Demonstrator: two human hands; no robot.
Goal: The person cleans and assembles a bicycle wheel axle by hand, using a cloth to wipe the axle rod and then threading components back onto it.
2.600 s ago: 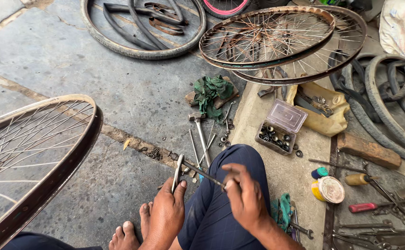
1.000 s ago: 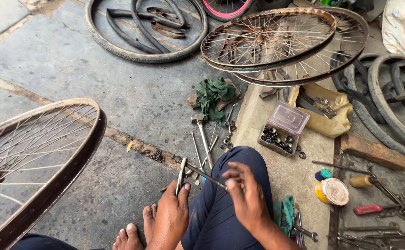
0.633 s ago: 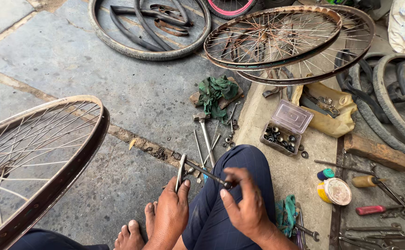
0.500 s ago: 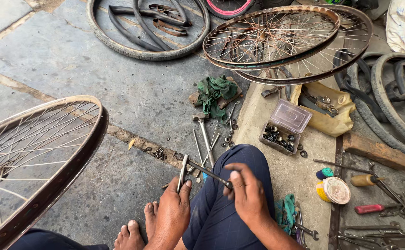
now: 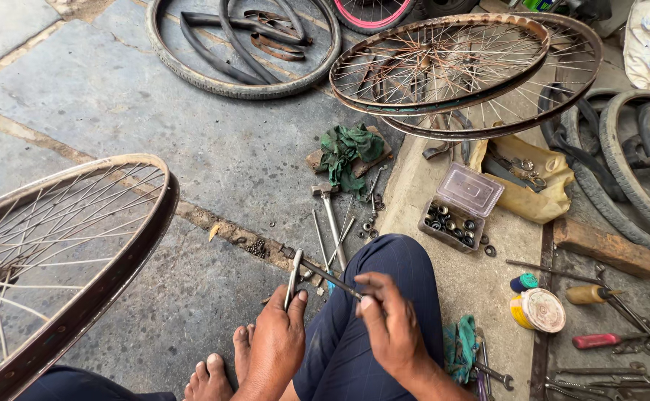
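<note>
My left hand point(image 5: 277, 345) grips a flat metal tool point(image 5: 293, 278) upright, its tip meeting the threaded end of a thin dark axle rod point(image 5: 323, 276). My right hand point(image 5: 390, 327) pinches the other end of that rod between thumb and fingers, over my knee in dark blue trousers point(image 5: 384, 275). Both hands are close together at the bottom centre of the head view. My bare foot point(image 5: 217, 371) rests on the concrete below the left hand.
A spoked bicycle rim point(image 5: 80, 252) stands at left. Two stacked rims point(image 5: 466, 67) and a tyre with tubes point(image 5: 243, 44) lie at the back. A hammer point(image 5: 331, 215), green rag point(image 5: 351, 148), plastic box of nuts point(image 5: 459, 208), yellow tin point(image 5: 537, 310) and screwdrivers point(image 5: 600, 340) surround my knee.
My hands stay on the rod and tool; the right hand's fingers have shifted along the rod. The view has drifted slightly, so the left rim appears a little higher and further right.
</note>
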